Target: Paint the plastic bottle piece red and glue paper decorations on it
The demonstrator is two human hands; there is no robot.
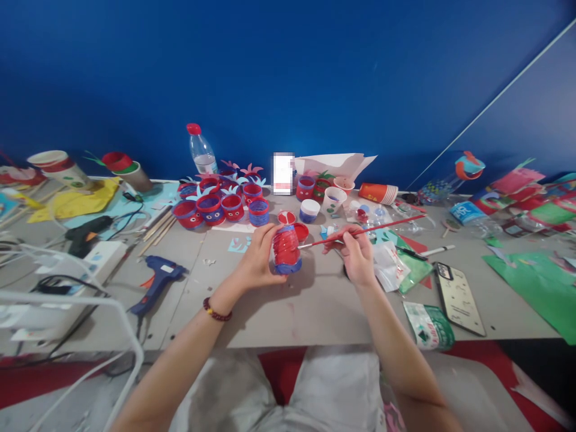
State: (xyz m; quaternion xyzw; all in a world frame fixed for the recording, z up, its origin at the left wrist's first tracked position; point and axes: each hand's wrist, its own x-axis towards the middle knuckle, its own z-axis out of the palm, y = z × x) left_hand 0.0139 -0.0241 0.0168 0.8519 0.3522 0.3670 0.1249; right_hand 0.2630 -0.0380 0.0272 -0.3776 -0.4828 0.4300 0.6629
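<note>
My left hand (255, 259) is wrapped round a small red-and-blue painted cup (286, 247), held tilted above the table. White patches show through the red on its side. My right hand (356, 255) pinches a long red-handled paintbrush (382, 227), whose tip meets the cup's right side. Just behind the cup are an opened red paint pot (308, 231) and a round red-smeared lid or pot (287, 217). A white-capped jar of blue paint (309, 210) stands farther back.
Several painted cups with eyes (210, 210) stand left of centre, before a plastic bottle (201, 149). A blue glue gun (161, 279) and a power strip (85, 288) lie left. To the right are a phone (459, 298), a green packet (429, 326) and green paper (535, 288).
</note>
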